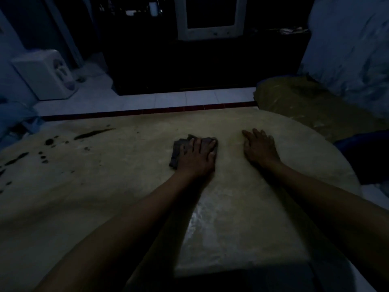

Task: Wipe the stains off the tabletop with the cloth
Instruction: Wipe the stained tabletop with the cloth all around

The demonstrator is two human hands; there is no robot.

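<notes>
A dim, pale tan tabletop (117, 186) fills the lower view. My left hand (197, 157) lies flat on a dark folded cloth (177, 151) near the table's middle, fingers spread over it and pressing it down. The cloth sticks out to the left of and beyond the hand. My right hand (260, 147) rests palm down on the bare tabletop to the right, fingers apart, holding nothing. Dark stains (92, 133) streak and dot the far left part of the table, well left of the cloth. A wet-looking sheen (200, 216) shows between my forearms.
Beyond the table's far edge lies a light tiled floor (168, 100) with a dark cabinet (189, 66) behind it. A white box-shaped appliance (44, 74) stands at the back left. A tan bundle (305, 102) and pale fabric (347, 49) sit at the right.
</notes>
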